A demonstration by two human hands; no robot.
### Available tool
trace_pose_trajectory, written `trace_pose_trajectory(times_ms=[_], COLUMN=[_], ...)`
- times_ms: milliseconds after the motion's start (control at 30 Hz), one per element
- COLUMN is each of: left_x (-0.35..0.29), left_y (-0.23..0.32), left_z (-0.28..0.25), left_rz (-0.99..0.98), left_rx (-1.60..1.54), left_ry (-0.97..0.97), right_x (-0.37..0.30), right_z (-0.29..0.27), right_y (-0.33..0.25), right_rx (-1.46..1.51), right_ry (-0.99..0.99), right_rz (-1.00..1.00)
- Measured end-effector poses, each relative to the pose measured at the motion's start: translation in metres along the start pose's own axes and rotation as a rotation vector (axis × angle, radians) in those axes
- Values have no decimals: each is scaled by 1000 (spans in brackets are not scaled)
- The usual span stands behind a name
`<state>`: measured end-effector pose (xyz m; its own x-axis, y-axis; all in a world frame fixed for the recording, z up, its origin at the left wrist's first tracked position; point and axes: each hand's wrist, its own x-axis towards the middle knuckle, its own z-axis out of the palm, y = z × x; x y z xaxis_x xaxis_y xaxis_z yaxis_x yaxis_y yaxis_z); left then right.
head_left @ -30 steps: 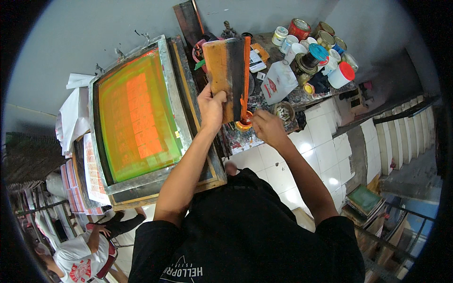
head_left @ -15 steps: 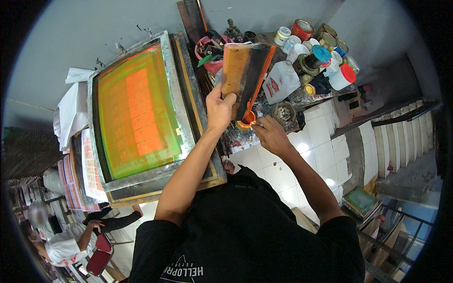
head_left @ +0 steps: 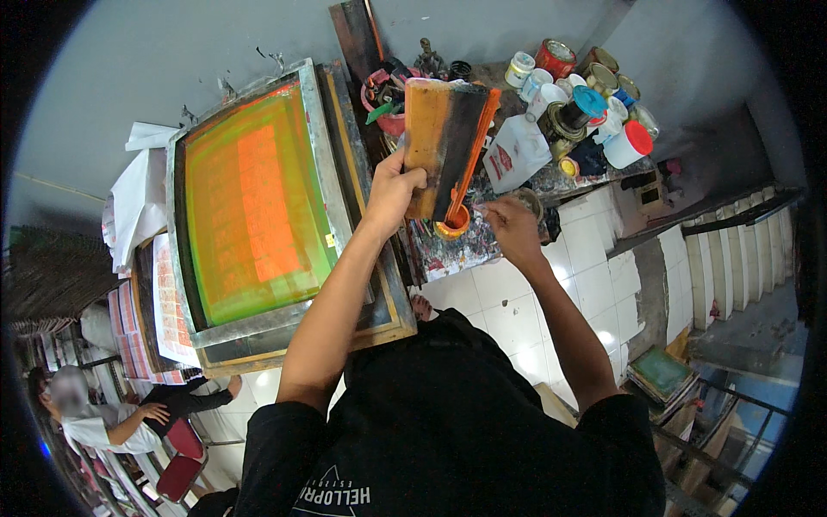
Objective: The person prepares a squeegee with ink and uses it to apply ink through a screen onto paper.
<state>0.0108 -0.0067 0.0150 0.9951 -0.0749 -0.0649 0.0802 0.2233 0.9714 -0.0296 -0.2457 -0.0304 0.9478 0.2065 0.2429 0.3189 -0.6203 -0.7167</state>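
My left hand (head_left: 394, 191) grips a squeegee (head_left: 428, 129) by its wooden side, holding it tilted upright. Orange ink coats the edge of its dark blade, and the lower corner hangs over a small open jar of orange ink (head_left: 451, 229). Just right of the jar is my right hand (head_left: 514, 228), its fingers pinched together. Whatever they hold is too small to make out. To the left lies a screen-printing frame (head_left: 326, 164), with green and yellow mesh and a bright orange block in its middle.
Tins and tubs stand at the back right, among them a red-lidded white tub (head_left: 628, 145). A white plastic container (head_left: 516, 153) is near my right hand. Behind the squeegee sits a pink basin (head_left: 392, 123) of tools. A seated person (head_left: 116, 426) is at lower left.
My right hand has drawn back from the jar to the right and slightly up. The squeegee stays over the jar in my left hand. The seated person has shifted posture.
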Motion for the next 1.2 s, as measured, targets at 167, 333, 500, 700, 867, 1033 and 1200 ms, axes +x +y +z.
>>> trace_pose_trajectory(times_ms=[167,333,500,700,867,1033,1200], left_x=[7,15,15,16,19,22,23], left_y=[0,-4,-5,-5,-8,-11,-8], left_z=[-5,-7,-10,-9,-13,-13,-15], left_rz=[-54,-36,-71,-22,-21,-18,-75], left_rx=[-103,-39,-15,-67,-82,-95,-139], left_ry=[-50,-57,-62,-83,-100,-73,-73], right_x=[23,52,65,56,43,26,10], right_z=[-38,-55,-59,-39,-25,-8,10], right_y=[-59,-73,-82,-64,-53,-35,-15], right_rx=[74,-83,-109,-141,-126,-142,-161], right_ry=[280,438,411,355,280,213,158], right_rz=[-186,-587,-647,-627,-583,-561,-548])
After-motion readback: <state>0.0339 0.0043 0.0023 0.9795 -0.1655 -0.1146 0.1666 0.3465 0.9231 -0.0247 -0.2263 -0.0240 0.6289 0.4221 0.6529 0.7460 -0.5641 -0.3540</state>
